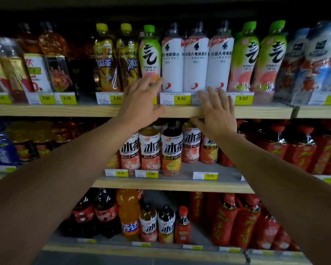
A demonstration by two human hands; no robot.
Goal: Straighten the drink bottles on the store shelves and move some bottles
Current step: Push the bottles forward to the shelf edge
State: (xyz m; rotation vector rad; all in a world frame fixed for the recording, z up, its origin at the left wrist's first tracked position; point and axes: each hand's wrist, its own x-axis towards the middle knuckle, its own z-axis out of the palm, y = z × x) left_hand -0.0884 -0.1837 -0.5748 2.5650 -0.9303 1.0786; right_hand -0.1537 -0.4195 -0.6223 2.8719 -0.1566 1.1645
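Both hands reach up to the upper shelf (256,111) with fingers spread and nothing gripped. The left hand (141,100) has its fingertips at the foot of a green-capped bottle (149,54). The right hand (217,111) hovers just below three white bottles (195,62), which stand upright between the two hands' fingertips.

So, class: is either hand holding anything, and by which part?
Nothing is held. The left hand and the right hand are open, fingers spread, by the white bottles.

White bottles (195,64) stand packed touching on the upper shelf (256,111); the middle shelf's front right (224,172) seems bare.
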